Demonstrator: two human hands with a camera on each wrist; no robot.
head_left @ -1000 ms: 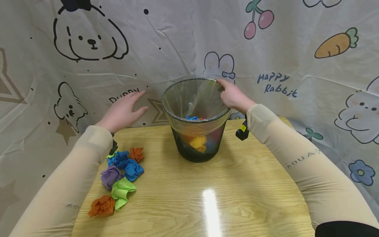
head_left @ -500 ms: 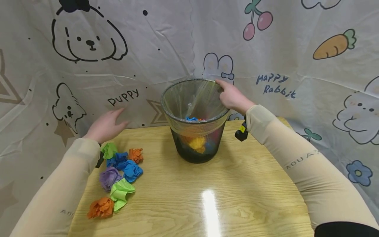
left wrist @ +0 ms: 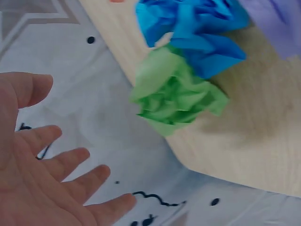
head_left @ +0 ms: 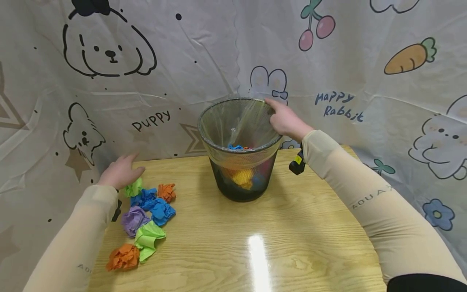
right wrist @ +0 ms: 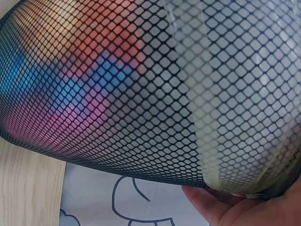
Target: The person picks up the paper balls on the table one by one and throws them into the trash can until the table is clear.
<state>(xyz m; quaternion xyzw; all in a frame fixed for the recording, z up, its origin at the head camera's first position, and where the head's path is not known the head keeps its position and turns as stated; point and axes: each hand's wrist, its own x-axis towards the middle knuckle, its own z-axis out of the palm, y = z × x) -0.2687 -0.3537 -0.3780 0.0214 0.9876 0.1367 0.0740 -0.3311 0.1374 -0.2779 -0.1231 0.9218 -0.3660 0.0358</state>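
Green paper ball (head_left: 133,187) lies left of the bin (head_left: 223,178), near the spread left hand (head_left: 118,172). Probably light and squashy: pinch its middle gently. Right hand (head_left: 286,119) grips the bin's rim.

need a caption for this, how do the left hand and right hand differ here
Hold: the left hand holds nothing, while the right hand grips the bin by its rim.
Place: the left hand is near the far green ball; the right hand is at the bin's right side.
Shared: both are bare, each extending from a beige sleeve.
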